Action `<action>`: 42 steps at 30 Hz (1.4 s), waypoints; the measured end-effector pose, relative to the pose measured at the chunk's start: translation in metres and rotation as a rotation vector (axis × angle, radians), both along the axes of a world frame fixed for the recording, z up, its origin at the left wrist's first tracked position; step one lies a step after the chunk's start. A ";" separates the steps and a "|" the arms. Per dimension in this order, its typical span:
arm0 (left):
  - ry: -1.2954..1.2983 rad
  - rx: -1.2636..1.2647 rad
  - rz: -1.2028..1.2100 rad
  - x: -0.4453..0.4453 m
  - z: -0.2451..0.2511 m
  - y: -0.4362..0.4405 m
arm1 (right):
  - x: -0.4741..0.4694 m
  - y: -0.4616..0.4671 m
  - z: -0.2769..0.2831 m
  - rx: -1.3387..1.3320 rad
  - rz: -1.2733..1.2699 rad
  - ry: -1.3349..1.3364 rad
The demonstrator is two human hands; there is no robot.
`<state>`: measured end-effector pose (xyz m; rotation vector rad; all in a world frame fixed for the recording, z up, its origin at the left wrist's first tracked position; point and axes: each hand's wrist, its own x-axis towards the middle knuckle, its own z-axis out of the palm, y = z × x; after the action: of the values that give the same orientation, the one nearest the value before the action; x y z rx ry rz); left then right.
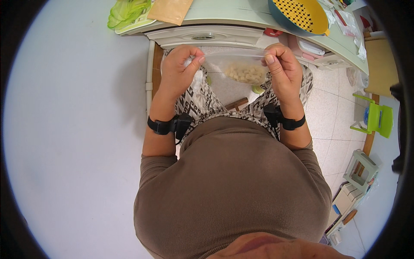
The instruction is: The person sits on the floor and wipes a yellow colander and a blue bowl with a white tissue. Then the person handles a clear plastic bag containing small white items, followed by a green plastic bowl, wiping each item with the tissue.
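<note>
A clear plastic bag (218, 63) is stretched between my two hands, above my lap and just in front of the desk. Pale, cube-like pieces (245, 73) lie heaped in its lower right part. My left hand (182, 66) pinches the bag's top edge at the left corner between thumb and fingers. At the opposite corner, my right hand (283, 66) grips the same edge, thumb on top. Whether the bag's mouth is sealed I cannot tell. Something white and crumpled shows behind my left fingers, partly hidden.
Ahead stands a pale green desk (223, 13) with a drawer (207, 36). On it are a yellow-and-teal colander (300, 16), a brown paper packet (169, 11) and a green translucent item (127, 14). A green chair (376, 118) and a grey stool (360, 170) are at right.
</note>
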<state>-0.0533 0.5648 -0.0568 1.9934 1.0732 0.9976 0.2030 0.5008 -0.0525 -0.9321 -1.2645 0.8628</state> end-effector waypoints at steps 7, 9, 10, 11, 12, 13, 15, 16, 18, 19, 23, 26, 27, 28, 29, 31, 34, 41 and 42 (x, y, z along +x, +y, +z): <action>-0.015 0.135 0.010 0.007 0.001 -0.003 | 0.005 -0.003 0.002 -0.051 0.010 0.073; -0.095 0.059 0.016 0.010 0.004 -0.004 | 0.006 -0.004 0.003 -0.055 0.023 0.139; -0.138 0.021 0.019 0.012 0.005 -0.004 | 0.006 -0.004 0.003 -0.057 0.026 0.174; -0.153 -0.018 0.018 0.014 0.007 -0.004 | 0.007 -0.004 0.003 -0.056 0.016 0.181; -0.169 -0.057 0.018 0.017 0.008 -0.004 | 0.008 -0.003 0.003 -0.055 0.006 0.187; -0.184 -0.096 0.019 0.020 0.009 -0.004 | 0.009 -0.003 0.002 -0.064 -0.009 0.195; -0.163 0.041 -0.065 0.025 0.011 -0.002 | 0.011 -0.002 0.001 -0.039 0.009 0.222; -0.149 0.089 -0.090 0.028 0.011 -0.001 | 0.012 -0.002 0.001 -0.033 0.015 0.236; -0.111 0.156 -0.091 0.033 0.010 0.000 | 0.014 -0.003 0.001 -0.033 0.009 0.223; -0.084 0.167 -0.086 0.035 0.010 0.000 | 0.015 -0.004 0.001 -0.033 0.004 0.216; 0.003 0.221 -0.100 0.042 0.008 -0.001 | 0.018 -0.010 0.003 -0.055 -0.023 0.231; 0.039 0.261 -0.107 0.045 0.008 -0.002 | 0.019 -0.012 0.003 -0.069 -0.029 0.226; 0.045 0.257 -0.106 0.045 0.008 -0.003 | 0.020 -0.012 0.003 -0.061 -0.021 0.219; 0.058 0.231 -0.097 0.045 0.009 -0.004 | 0.020 -0.011 0.002 -0.053 -0.013 0.213; 0.074 0.236 -0.101 0.045 0.009 -0.004 | 0.021 -0.011 0.002 -0.049 -0.010 0.194; 0.112 0.203 -0.091 0.044 0.009 -0.006 | 0.023 -0.011 0.000 -0.039 -0.003 0.157; 0.160 0.286 -0.089 0.044 0.010 -0.006 | 0.024 -0.012 0.000 -0.049 0.027 0.124; 0.186 0.418 -0.090 0.045 0.016 -0.006 | 0.021 -0.012 0.004 -0.014 0.046 0.111; 0.188 0.427 -0.088 0.046 0.017 -0.006 | 0.021 -0.013 0.005 -0.020 0.054 0.080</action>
<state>-0.0068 0.5589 -0.0395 2.4976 0.9122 1.0764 0.2240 0.4882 -0.0476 -0.8738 -1.2192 0.9478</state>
